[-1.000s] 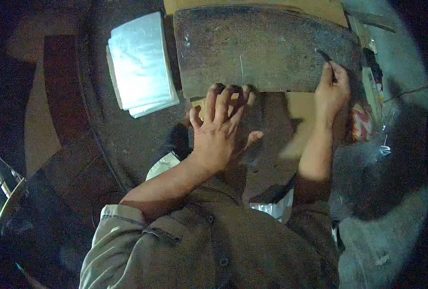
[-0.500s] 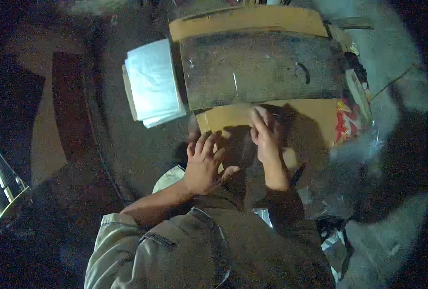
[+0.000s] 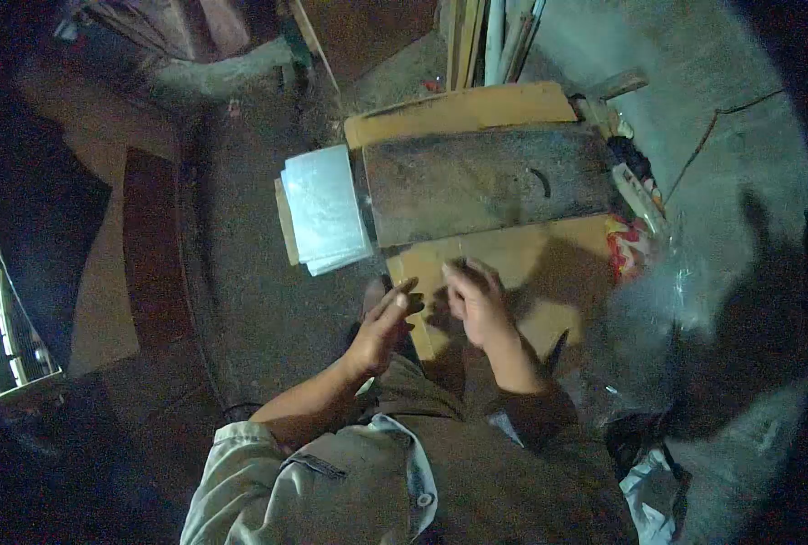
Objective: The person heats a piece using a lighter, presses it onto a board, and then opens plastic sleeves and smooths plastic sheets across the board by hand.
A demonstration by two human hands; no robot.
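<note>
My left hand [image 3: 381, 331] is raised beside the left edge of a tan cardboard sheet [image 3: 549, 263]. It is turned on its side with fingers stretched out, and nothing shows in it. To its right, my right hand [image 3: 478, 304] hovers over the cardboard with fingers curled in. Whatever those fingers pinch, if anything, is too small or blurred to make out. Just beyond both hands lies a dark, worn board [image 3: 477, 186] with a short curved black piece [image 3: 541, 183] on it.
A stack of whitish sheets [image 3: 327, 209] lies left of the board. Another cardboard strip [image 3: 458, 113] shows behind it. A red and yellow wrapper [image 3: 627, 247] sits at the right edge, near a pale block [image 3: 638, 195]. Long poles [image 3: 493, 45] stand at the back.
The view has shifted, showing more floor behind the board. My left hand has turned from palm-down to sideways. The thin pale strip seen over the board earlier no longer shows there.
</note>
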